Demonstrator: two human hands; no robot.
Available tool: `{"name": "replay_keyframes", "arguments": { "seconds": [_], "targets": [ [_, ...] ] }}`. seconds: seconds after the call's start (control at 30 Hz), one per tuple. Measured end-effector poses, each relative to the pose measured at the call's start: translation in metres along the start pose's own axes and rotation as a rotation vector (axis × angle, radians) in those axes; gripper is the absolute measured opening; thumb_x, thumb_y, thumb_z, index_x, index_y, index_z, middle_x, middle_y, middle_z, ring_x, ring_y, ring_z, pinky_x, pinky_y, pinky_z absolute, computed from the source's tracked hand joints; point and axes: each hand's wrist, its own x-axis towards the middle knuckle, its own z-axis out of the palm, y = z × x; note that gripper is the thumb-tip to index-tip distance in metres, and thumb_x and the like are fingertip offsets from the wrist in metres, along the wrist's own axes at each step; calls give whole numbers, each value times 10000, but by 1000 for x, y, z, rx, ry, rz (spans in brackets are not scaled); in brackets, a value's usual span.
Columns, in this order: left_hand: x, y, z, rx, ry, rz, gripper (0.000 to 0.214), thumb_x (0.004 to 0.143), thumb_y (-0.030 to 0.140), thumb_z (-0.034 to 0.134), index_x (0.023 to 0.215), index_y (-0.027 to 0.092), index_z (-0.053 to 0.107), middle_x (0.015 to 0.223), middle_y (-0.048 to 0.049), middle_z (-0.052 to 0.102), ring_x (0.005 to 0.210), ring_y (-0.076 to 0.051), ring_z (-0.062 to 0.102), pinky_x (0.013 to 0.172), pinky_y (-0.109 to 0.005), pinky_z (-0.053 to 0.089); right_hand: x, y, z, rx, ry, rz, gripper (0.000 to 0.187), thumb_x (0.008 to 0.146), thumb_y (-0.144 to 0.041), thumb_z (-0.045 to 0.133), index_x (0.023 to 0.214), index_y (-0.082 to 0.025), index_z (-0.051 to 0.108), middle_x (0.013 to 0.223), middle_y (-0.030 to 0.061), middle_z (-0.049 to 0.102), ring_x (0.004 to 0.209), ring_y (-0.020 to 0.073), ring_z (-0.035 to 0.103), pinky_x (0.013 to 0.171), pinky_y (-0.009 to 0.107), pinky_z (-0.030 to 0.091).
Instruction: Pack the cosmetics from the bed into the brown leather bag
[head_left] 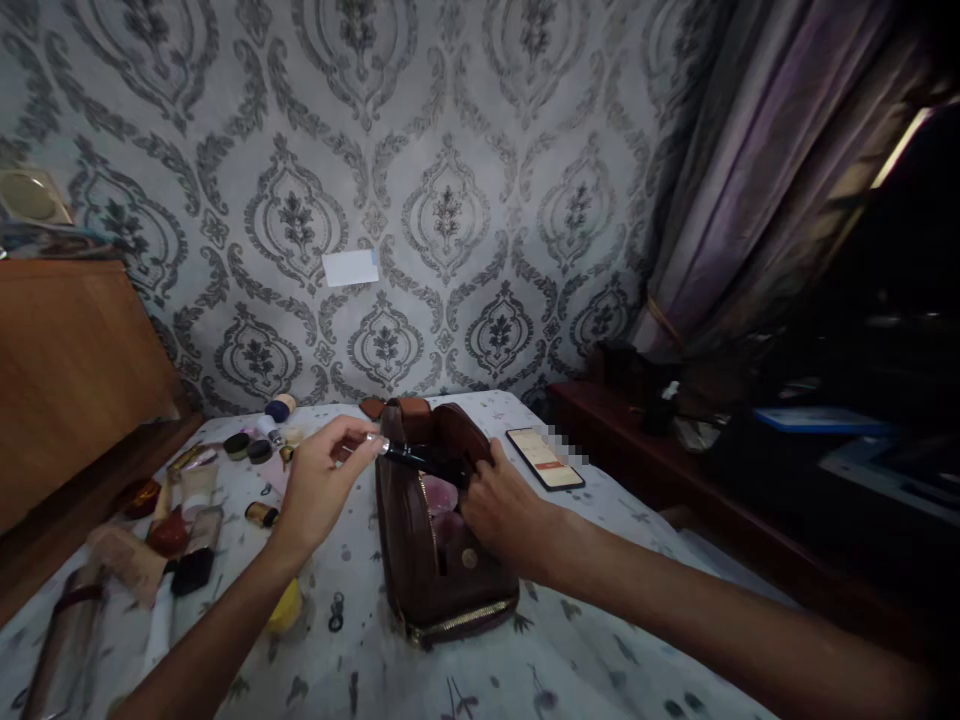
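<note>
Between the fingertips of my left hand is a slim black cosmetic stick with a shiny silver end; I cannot tell its exact kind. It points right across the opening of a brown leather bag. The bag lies unzipped, a gold zip along its near edge. My right hand is closed at the bag's right side, its fingers bent over the edge; the far end of the stick reaches close to them. Inside the bag, below the stick, a pink thing shows in part.
Several cosmetics lie at the left, among them a beige tube, a small dark jar and a tall bottle. A yellow item sits by my left forearm. Right of the bag is a lit phone. Patterned wall behind.
</note>
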Motion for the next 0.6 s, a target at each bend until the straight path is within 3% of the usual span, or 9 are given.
{"name": "replay_keyframes", "arguments": {
  "seconds": [0.23, 0.6],
  "targets": [
    [16, 1, 17, 63, -40, 30, 197, 789, 361, 622, 829, 174, 671, 795, -18, 702, 760, -160, 624, 633, -241, 423, -4, 7, 3, 100, 39, -57, 226, 805, -128, 644, 1023, -137, 702, 1071, 173, 703, 976, 334, 622, 962, 565, 281],
    [36, 9, 54, 281, -202, 121, 82, 817, 230, 601, 843, 196, 671, 792, 3, 707, 737, -157, 619, 691, -265, 435, -11, 11, 1, 177, 36, -88, 210, 797, -73, 635, 989, -127, 703, 973, 153, 721, 979, 310, 605, 953, 506, 271]
  ]
}}
